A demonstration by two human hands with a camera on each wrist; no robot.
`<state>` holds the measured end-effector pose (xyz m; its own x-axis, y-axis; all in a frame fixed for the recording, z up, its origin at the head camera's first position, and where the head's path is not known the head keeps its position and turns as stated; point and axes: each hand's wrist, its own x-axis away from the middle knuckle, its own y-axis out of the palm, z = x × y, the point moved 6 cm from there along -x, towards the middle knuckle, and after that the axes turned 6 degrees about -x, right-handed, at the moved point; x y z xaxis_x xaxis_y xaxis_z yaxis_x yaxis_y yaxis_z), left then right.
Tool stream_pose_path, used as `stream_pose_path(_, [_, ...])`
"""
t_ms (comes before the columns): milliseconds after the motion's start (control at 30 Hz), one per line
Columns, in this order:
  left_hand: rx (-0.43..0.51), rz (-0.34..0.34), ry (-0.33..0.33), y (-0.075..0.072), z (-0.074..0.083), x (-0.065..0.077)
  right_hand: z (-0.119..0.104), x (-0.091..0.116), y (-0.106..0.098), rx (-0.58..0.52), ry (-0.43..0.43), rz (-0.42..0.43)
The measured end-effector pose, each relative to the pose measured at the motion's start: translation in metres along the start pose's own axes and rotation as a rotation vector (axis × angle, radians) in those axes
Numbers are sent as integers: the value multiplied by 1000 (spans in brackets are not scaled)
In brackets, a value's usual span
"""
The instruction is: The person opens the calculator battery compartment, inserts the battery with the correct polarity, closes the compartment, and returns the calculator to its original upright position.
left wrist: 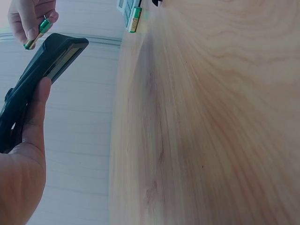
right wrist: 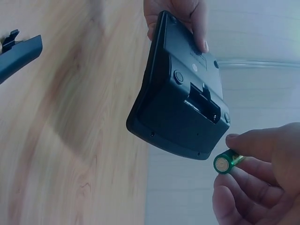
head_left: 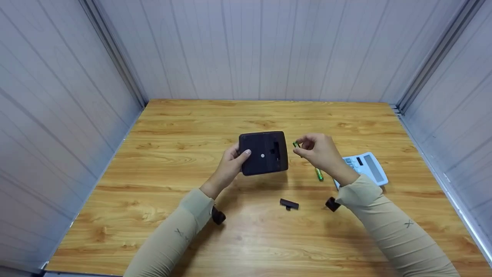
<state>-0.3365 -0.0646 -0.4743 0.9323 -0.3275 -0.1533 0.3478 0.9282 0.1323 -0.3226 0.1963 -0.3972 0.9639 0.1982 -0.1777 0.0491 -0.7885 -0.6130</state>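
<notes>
My left hand (head_left: 227, 166) grips a black calculator (head_left: 258, 161) by its edge, thumb across the back. The calculator is raised over the table, its back turned up towards the head camera. In the right wrist view its uncovered battery compartment (right wrist: 201, 104) is a dark slot. Just right of it, my right hand (head_left: 322, 152) pinches a green battery (right wrist: 227, 162) between thumb and fingers, apart from the calculator. A second green battery (head_left: 319, 174) lies on the table beneath the right hand. Nearer the front lies the small black battery cover (head_left: 289, 204).
A light blue calculator (head_left: 372, 168) lies face up on the right of the wooden table (head_left: 184, 134), partly covered by the right wrist. Black wrist cameras hang under both sleeves. Pale panel walls (head_left: 246, 50) stand at the back and both sides.
</notes>
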Motion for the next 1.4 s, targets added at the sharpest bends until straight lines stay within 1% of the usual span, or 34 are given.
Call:
stream_pose_path(133, [3,2,-1,1,1,0,-3,1,0,-39,-51,38])
stream_pose_path(267, [10,4,7,1,2,1,-4,2,1,-101,-76,61])
stream_pose_path(567, [10,4,14,2,1,2,-2,6,8,-232,-50,15])
stream_pose_path(800, [10,-4,17,3,2,2,-2,7,12,-269,-20,7])
stream_pose_path(1067, [8,-6,18,8,3,2,-7,7,20,-313,-62,-18])
stream_pose_path(1300, [-9,-18,29,10,4,2,-8,6,24,-319,-67,9])
stream_pose_path(1400, [-22,-11,27,11,5,2,-10,6,24,-316,-82,27])
